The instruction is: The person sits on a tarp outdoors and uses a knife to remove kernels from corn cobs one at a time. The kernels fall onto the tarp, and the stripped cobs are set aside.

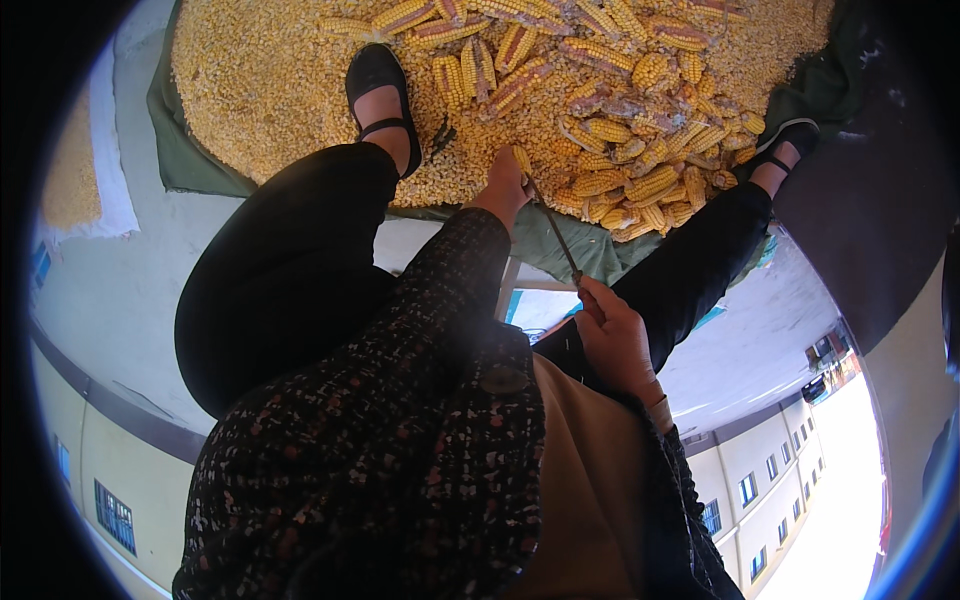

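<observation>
My left hand (510,180) is closed around an ear of corn (522,159) whose yellow end sticks out past the fingers. In my right hand (611,330) is the handle of a long thin metal tool (555,229), probably a screwdriver or awl; its tip reaches the ear near my left thumb. Beyond my hands lies a wide layer of loose corn kernels (255,97). A heap of partly stripped corn ears (652,184) rests on the kernels to the right, and more ears (517,49) lie farther off.
A green cloth (562,244) lies under the corn, its edge folded on the near side. My feet in black shoes (379,82) stand at the left and right of the work. Another spread of kernels (71,176) on a white sheet (112,165) lies at the far left.
</observation>
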